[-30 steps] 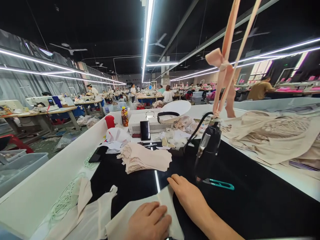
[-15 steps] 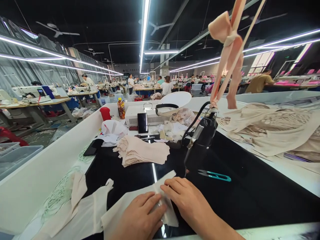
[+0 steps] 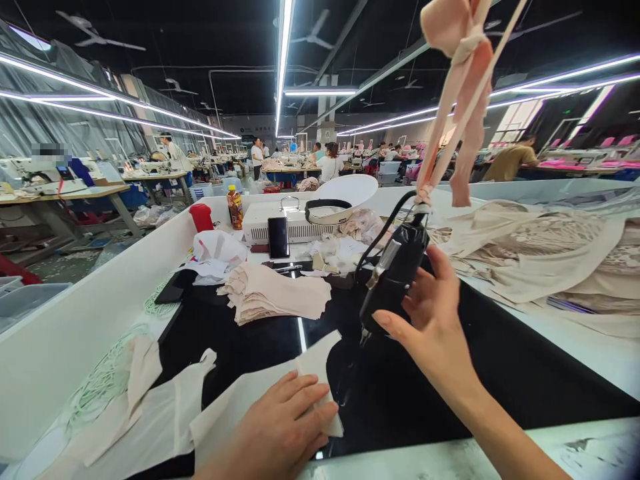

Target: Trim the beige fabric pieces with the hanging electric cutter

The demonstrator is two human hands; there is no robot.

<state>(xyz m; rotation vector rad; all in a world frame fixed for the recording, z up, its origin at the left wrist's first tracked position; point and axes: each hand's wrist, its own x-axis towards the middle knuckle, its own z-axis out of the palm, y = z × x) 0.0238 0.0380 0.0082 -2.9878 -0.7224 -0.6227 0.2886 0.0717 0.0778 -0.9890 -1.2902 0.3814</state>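
My left hand [image 3: 290, 417] lies flat, fingers spread, on a cream fabric piece [image 3: 265, 383] on the black tabletop [image 3: 400, 407]. A black corded hand tool [image 3: 395, 273] with a narrow metal tip hangs tip-down from knotted pink fabric strips [image 3: 463, 87]. Beside its right side, my right hand [image 3: 435, 313] is open, thumb and fingers apart around the body; whether the fingertips touch it I cannot tell. Left of my left hand lies another cream fabric piece [image 3: 157, 413]. A stack of pale pink cut pieces [image 3: 275, 293] rests further back.
Heaped beige fabric [image 3: 545, 247] lies to the right. At the back are a white vented box [image 3: 260, 223], a phone [image 3: 279, 238], a white visor [image 3: 350, 200] and a drink bottle [image 3: 235, 207]. Pale green cord [image 3: 107, 380] lies along the white left side wall [image 3: 100, 327].
My right hand has left the fabric and risen to the hanging tool, opening on the way. The teal thread snips are now out of sight. My left hand stays on the fabric.
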